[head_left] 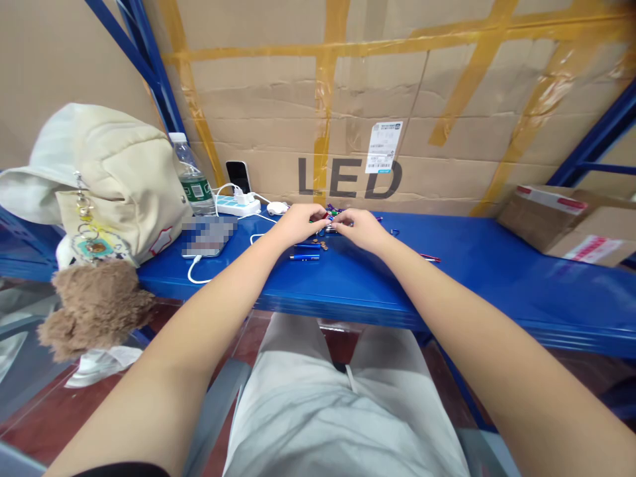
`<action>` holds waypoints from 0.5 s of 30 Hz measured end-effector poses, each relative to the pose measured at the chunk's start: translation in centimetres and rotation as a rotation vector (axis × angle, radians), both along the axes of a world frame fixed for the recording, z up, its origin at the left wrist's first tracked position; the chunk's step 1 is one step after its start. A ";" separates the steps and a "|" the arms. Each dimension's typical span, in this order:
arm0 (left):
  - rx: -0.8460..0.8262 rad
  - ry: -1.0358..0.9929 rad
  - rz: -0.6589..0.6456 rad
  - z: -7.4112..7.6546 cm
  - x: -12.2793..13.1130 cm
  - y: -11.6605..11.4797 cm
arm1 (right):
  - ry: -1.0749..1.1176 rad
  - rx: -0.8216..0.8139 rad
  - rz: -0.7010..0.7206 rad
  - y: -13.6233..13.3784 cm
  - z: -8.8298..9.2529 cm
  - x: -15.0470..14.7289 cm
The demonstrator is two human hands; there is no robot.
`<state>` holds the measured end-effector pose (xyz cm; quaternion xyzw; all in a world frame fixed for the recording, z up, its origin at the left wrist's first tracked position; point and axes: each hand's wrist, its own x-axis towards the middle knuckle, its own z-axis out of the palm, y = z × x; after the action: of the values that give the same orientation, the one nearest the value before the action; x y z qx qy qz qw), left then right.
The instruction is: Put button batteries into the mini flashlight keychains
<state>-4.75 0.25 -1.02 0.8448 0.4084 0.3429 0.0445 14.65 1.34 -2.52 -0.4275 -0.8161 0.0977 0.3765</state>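
Observation:
Over the blue shelf top (358, 281), my left hand (297, 224) and my right hand (362, 230) meet with fingertips nearly touching. The thumb and fingers of each are pinched together, and whatever small piece is between them is too small to make out. Behind and under the fingers lies a pile of small, shiny coloured pieces (339, 212), partly hidden by the hands. Just in front of my left hand are a blue metal cylinder (305, 257) and several small copper-coloured bits (322, 245).
A thin red stick-like item (430, 258) lies beyond my right wrist. To the left are a phone (209, 236) with a white cable, a power strip (238, 204), a water bottle (195, 179) and a cream bag (114, 179). A cardboard box (566, 222) sits at right.

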 end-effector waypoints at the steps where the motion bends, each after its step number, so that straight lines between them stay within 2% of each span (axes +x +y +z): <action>1: -0.014 -0.007 -0.003 0.0 0.1 -0.1 | 0.053 0.014 -0.021 -0.1 0.2 0.3; 6: -0.056 0.021 -0.014 -0.1 0.7 -0.5 | 0.235 0.077 0.033 -0.4 0.5 0.6; 11: -0.053 0.014 -0.037 -0.3 1.1 -0.5 | 0.228 0.079 0.154 -0.3 0.3 0.4; 15: -0.045 0.005 -0.043 -0.4 1.0 -0.4 | 0.201 0.038 0.154 -0.4 0.3 0.7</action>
<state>-3.71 -0.18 -1.43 0.8529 0.3981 0.3305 0.0701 15.35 0.89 -2.26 -0.3443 -0.8063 0.1531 0.4559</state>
